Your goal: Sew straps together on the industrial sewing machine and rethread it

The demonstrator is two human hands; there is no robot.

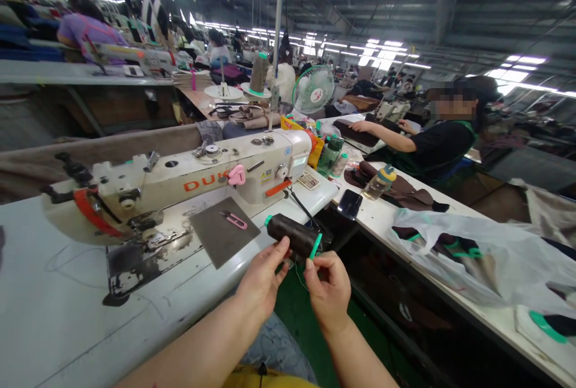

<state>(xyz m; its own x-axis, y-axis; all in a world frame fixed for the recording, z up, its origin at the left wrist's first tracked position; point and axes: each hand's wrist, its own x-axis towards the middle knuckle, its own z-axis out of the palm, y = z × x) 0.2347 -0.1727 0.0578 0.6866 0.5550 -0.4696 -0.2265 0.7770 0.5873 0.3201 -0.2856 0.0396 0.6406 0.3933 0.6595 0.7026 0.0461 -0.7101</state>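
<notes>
A dark brown thread spool with green ends is held tilted in front of me, over the gap beside the sewing table. My left hand is closed on its body from below, the thumb lying along the near side. My right hand pinches at the green rim of the spool's right end; whether it also grips a thread there I cannot tell. A thin light thread hangs below the spool, between the hands. Left of it, pink thread snips lie on a grey square plate on the table.
The sewing machine fills the white table at left. On the right-hand table are a phone, a bottle and a plastic bag. A green fan stands behind. A co-worker handles dark fabric at right.
</notes>
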